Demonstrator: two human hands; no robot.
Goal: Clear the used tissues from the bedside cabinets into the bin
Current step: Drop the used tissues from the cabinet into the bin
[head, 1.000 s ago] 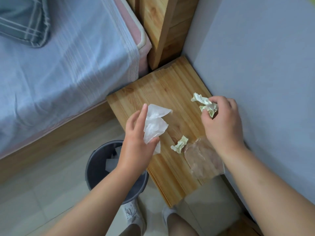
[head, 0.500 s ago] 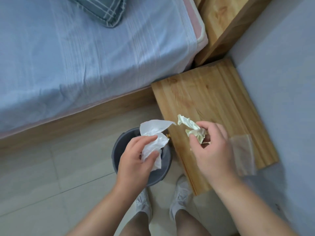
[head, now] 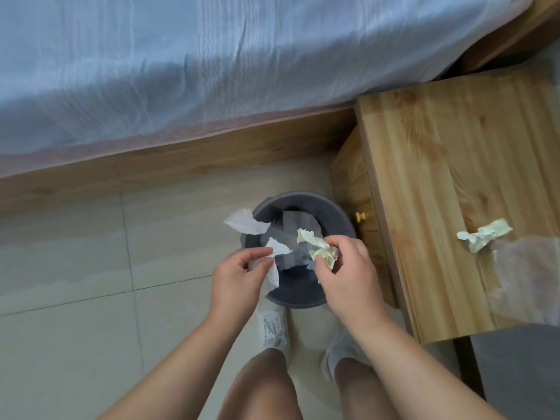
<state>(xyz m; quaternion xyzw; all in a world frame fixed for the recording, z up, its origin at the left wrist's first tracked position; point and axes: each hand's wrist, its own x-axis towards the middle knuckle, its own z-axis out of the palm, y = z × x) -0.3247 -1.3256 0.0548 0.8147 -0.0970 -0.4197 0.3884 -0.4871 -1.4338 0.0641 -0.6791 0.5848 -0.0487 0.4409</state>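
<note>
Both hands have moved off the cabinet top (head: 439, 165) to over the bin (head: 339, 219), the left hand (head: 239, 277) pinching a white tissue (head: 247, 225) and the right hand (head: 345, 268) pinching a yellowish tissue (head: 321, 250), ready to drop, while one crumpled tissue (head: 481, 234) waits on the surface.

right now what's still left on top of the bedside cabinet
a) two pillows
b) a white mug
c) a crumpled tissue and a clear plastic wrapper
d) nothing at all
c: a crumpled tissue still lies on the bedside cabinet, touching a clear plastic wrapper, while the left hand and right hand hold other tissues over the bin.
</note>
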